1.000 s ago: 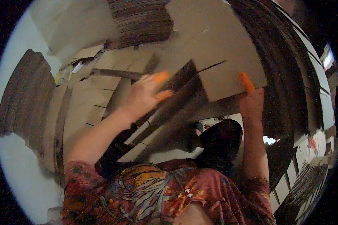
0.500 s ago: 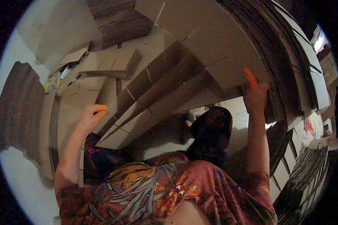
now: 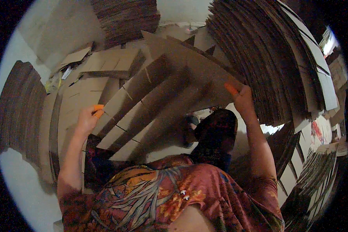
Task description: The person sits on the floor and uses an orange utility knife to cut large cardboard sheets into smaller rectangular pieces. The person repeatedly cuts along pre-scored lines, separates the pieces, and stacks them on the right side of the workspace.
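Between both hands (image 3: 88,120) (image 3: 241,99), closed grips pinch cardboard sheets (image 3: 162,96).

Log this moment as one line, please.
left hand: gripping cardboard sheets' left edge | right hand: gripping their right edge | sheets: fanned, tilted | nearby: cardboard stacks

Floor (image 3: 23,181) — flattened cardboard stacks (image 3: 17,112), scattered sheets (image 3: 85,96)
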